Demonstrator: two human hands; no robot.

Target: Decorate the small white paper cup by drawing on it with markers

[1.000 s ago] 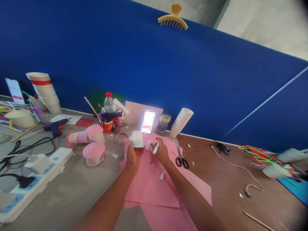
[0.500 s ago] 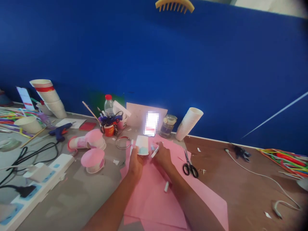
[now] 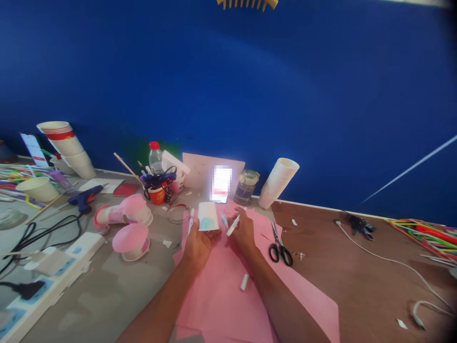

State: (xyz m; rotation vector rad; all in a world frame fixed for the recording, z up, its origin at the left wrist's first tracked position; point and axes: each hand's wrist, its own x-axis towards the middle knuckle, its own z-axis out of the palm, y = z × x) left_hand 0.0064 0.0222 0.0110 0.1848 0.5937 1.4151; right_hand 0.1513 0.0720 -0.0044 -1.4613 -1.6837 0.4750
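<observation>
A white paper cup [image 3: 208, 212] with a light blue coloured patch near its rim lies sideways in my left hand [image 3: 198, 245], fingers curled beneath it. My right hand [image 3: 243, 232] is closed around a white marker [image 3: 233, 226], whose tip points down and left toward the cup but stays apart from it. A white pen cap [image 3: 244, 282] rests on the pink paper sheets [image 3: 228, 305] below my hands. Just beyond, a lit phone [image 3: 221, 183] leans against a pale card [image 3: 195, 172]. Black-handled scissors [image 3: 280, 247] lie at the right of the paper.
To the left are pink-topped cup pieces [image 3: 131, 239], a power strip [image 3: 53, 281], a blue glue gun [image 3: 85, 197] and stacked cups [image 3: 67, 147]. A glass jar [image 3: 246, 186] and another leaning cup stack [image 3: 278, 182] stand by the blue partition. A white cable [image 3: 378, 256] crosses the right side.
My left hand has turned the cup slightly, so more of the blue patch shows. The right hand still holds the marker beside it. The whole view has shifted a little.
</observation>
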